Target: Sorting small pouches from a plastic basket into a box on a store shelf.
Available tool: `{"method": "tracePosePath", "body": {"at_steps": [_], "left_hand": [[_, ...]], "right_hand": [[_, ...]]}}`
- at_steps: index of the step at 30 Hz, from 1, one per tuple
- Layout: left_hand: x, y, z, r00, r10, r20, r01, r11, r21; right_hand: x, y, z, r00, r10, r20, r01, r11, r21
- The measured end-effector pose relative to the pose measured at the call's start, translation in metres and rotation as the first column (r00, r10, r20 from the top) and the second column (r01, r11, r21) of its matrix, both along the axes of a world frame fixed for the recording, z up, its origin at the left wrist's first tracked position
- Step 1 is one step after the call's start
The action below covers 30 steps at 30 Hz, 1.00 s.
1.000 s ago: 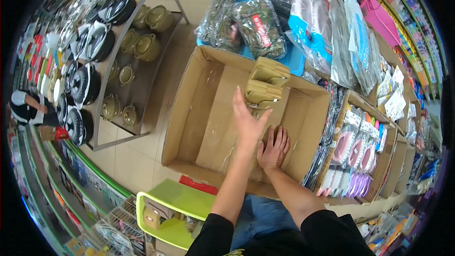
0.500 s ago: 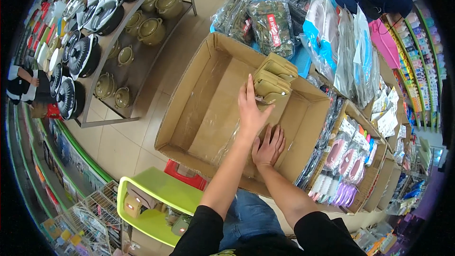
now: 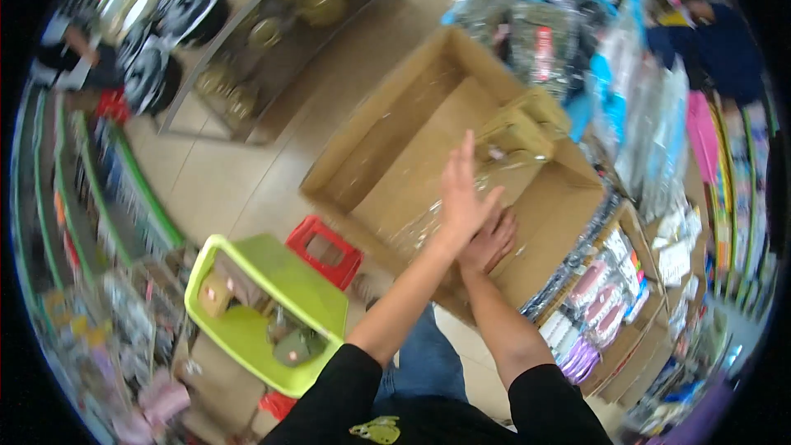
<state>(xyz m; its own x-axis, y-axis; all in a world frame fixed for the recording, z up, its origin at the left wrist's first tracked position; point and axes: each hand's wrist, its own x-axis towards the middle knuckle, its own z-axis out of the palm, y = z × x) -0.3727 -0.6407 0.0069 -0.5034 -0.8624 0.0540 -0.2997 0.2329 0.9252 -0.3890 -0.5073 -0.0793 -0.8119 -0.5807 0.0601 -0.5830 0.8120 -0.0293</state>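
A large open cardboard box [image 3: 395, 173] lies before me. Tan zippered pouches [image 3: 515, 136] stand grouped against its far right wall, slightly blurred. My left hand [image 3: 465, 202] hangs over the box floor on the near side of the pouches, fingers stretched out and nothing in them. Just beside it, my right hand [image 3: 492, 243] lies over the box floor with its fingers spread, partly covered by my left hand. Crumpled clear plastic [image 3: 420, 227] sits in the box left of my hands.
A lime-green basket [image 3: 325, 301] holding pouches stands at the near left, beside a red stool [image 3: 324, 254]. Cookware fills a metal shelf [image 3: 288, 74] at the far left. A blue crate of bagged goods [image 3: 540, 45] and cartons of packaged slippers [image 3: 597, 288] border the box. Someone in dark clothes [image 3: 725, 53] is at the far right.
My left hand has drawn back from the pouches toward my right hand and now overlaps it. The whole view has shifted, showing more of the green basket and red stool.
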Motion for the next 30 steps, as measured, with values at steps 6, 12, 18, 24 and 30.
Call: {"method": "tracePosePath", "body": {"at_steps": [6, 12, 18, 24, 30], "left_hand": [[0.101, 0.067, 0.063, 0.972, 0.167, -0.167, -0.149, 0.982, 0.119], [0.273, 0.104, 0.053, 0.826, 0.560, 0.058, -0.563, 0.820, 0.102], [0.461, 0.114, -0.054, 0.332, 0.937, 0.104, -0.900, 0.282, 0.333], [0.609, 0.082, -0.127, -0.068, 0.997, 0.042, -0.577, -0.073, 0.813], [0.641, 0.024, -0.145, -0.251, 0.966, 0.066, -0.299, -0.142, 0.944]], "right_hand": [[-0.009, 0.004, 0.000, 0.993, 0.045, -0.113, -0.050, 0.998, -0.047], [-0.017, 0.002, -0.022, 0.964, 0.067, -0.257, -0.098, 0.989, -0.107], [-0.013, 0.010, -0.030, 0.961, 0.051, -0.270, -0.073, 0.995, -0.072], [-0.016, 0.015, -0.035, 0.959, 0.034, -0.281, -0.060, 0.995, -0.085], [-0.018, 0.011, -0.036, 0.964, 0.044, -0.261, -0.068, 0.994, -0.086]]}}
